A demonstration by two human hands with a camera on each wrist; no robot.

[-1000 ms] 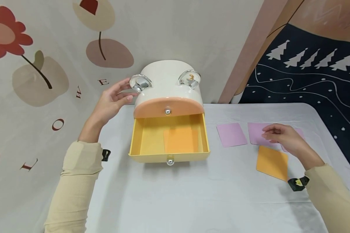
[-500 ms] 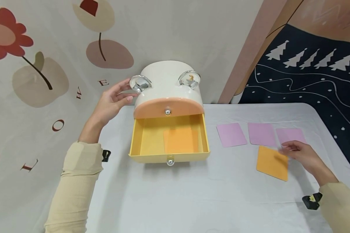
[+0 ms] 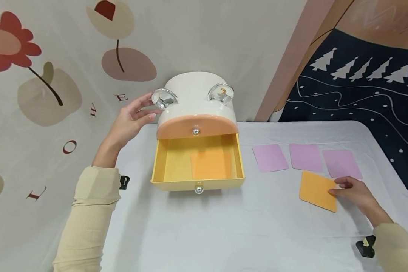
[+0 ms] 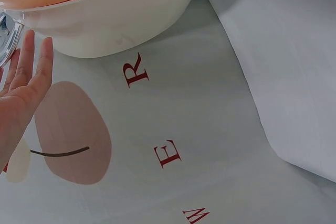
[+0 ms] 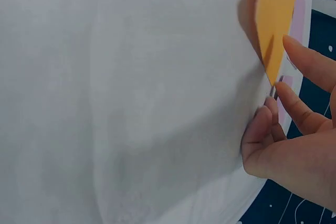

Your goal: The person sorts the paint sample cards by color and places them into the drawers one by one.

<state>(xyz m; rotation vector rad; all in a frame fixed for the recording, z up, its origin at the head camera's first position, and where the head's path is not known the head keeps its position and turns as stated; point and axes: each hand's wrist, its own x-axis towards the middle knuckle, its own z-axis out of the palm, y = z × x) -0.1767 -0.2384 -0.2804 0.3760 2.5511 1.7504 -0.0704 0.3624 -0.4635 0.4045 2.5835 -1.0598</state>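
In the head view, we saw a white cabinet [image 3: 198, 87] on a table [image 3: 224, 234], its yellow drawer [image 3: 175, 185] out far enough to bare the overlapping orange sheets [image 3: 210, 165] inside. The left hand [image 3: 127, 121] reached the cabinet's left silver ring [image 3: 164, 99] with fingers extended, not wrapped round it; we judged it was placed there to steady the cabinet. To the right, three lilac cards [image 3: 270, 158] made a loose row, spaced so each showed whole, and the loose orange card [image 3: 316, 191] lay just in front of them. The right hand [image 3: 355, 193] had its fingertips at that card's right edge, probably because a thin card lifts easiest there. In the left wrist view, we saw straight fingers at the ring. In the right wrist view, two fingertips stood a narrow gap apart at the card's corner; we could not tell whether they pinched it.
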